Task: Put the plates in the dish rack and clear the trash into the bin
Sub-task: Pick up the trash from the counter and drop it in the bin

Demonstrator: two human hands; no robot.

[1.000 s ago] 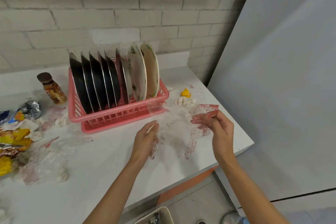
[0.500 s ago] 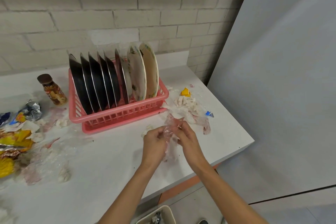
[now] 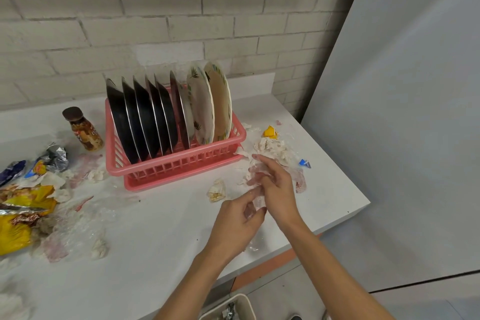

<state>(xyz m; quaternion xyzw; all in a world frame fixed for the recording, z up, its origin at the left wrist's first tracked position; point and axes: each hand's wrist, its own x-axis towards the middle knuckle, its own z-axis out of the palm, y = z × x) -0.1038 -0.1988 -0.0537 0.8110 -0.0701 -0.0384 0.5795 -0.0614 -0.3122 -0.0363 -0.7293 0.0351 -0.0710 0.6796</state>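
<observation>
The left hand (image 3: 237, 221) and right hand (image 3: 276, 189) meet near the counter (image 3: 155, 231) edge, fingers of the 2 curled, pinching a crumpled clear plastic wrap (image 3: 258, 199). The pink dish rack (image 3: 181, 167) stands at 11 o'clock from them, plates (image 3: 145, 117) upright inside. The bin (image 3: 244, 302) sits at 6 o'clock, below the counter.

My left hand (image 3: 235, 226) and my right hand (image 3: 279, 189) are bare, with slender fingers (image 3: 262, 161) and the knuckles plain to see. Both wrists are bare too, and my left forearm (image 3: 187, 286) and right forearm (image 3: 337, 267) are uncovered all the way down to the bottom edge of the view. Whatever I wear above the elbows lies out of sight.
</observation>
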